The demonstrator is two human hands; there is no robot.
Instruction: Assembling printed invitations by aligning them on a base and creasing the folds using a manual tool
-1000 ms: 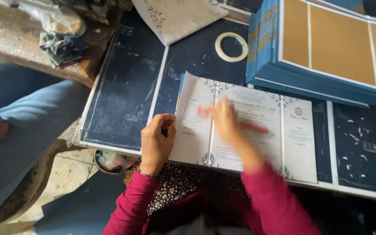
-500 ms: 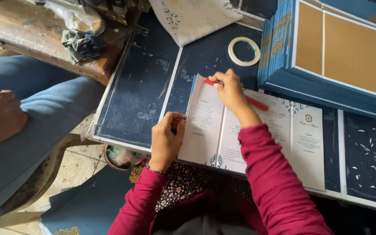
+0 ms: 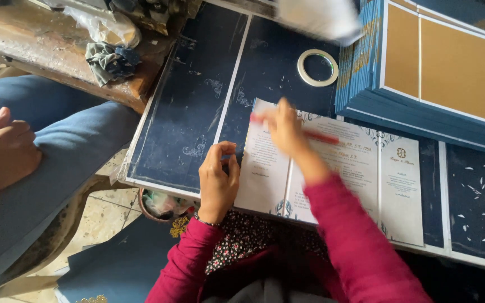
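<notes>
A white folded card [image 3: 360, 179] with printed panels and dark ornaments lies open on a dark blue board [image 3: 197, 101]. My left hand [image 3: 218, 178] presses down on the card's left edge, fingers curled. My right hand [image 3: 285, 132], blurred by motion, is over the card's top left fold and grips a thin red stick-like tool [image 3: 318, 136] that lies across the paper.
A roll of tape [image 3: 317, 68] lies on the board behind the card. A stack of blue covers with tan panels [image 3: 444, 73] stands at the back right. Another person's blue-trousered leg [image 3: 57, 163] and hand [image 3: 1, 151] are at the left, beside a worn wooden bench [image 3: 46, 50].
My right hand has moved with the red tool, first up the fold line, now a little down and right over the card's top. The left hand stays on the card's edge.
</notes>
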